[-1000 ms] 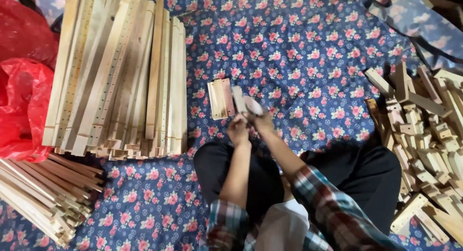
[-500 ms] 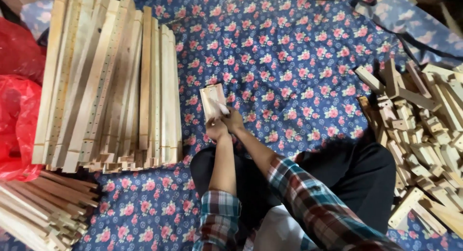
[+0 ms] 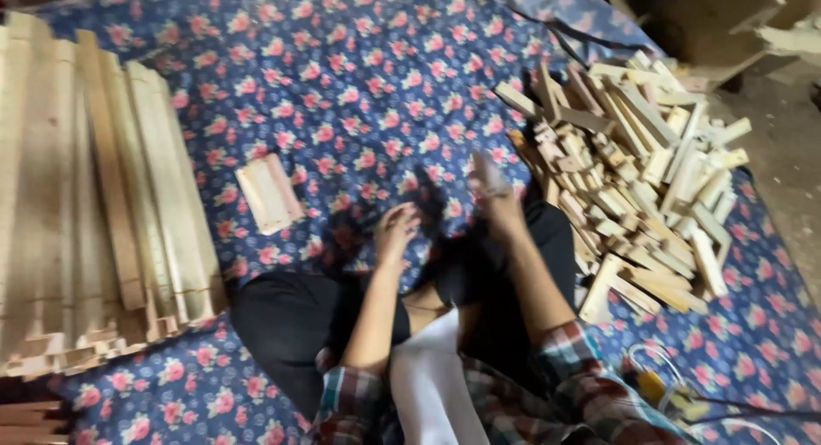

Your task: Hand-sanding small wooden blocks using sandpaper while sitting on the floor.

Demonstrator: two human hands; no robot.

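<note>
Floral cloth – dark blue w/ pink flowers – covers nearly all the floor and is the landmark here; everything else sits on it. Along its left edge lies a big stack of long pale wooden slats, laid side by side, notched ends toward the person. On the cloth's right side, a loose heap of short wooden blocks, jumbled at all angles, reaching almost to the person's right knee. At the cloth's far right edge, bare floor and some wooden scrap, blurred.

The person sits at the cloth's near-centre, dark trousers, plaid sleeves, legs folded. Right hand is lifted over the cloth just left of the block heap, close to its nearest pieces; fingers point up and away, held together – motion blur is heavy, so can't tell if they grip anything. Left hand hangs above the cloth approx. at its centre, over the knee, fingers loosely curled and part open, nothing visibly in it.

Left of both hands, well apart from them, a small stack of short flat boards lies flat on the cloth, between the slat stack and the left hand, tilted a bit. Near the cloth's bottom right corner, a tangle of cords w/ a yellowish bit.
</note>
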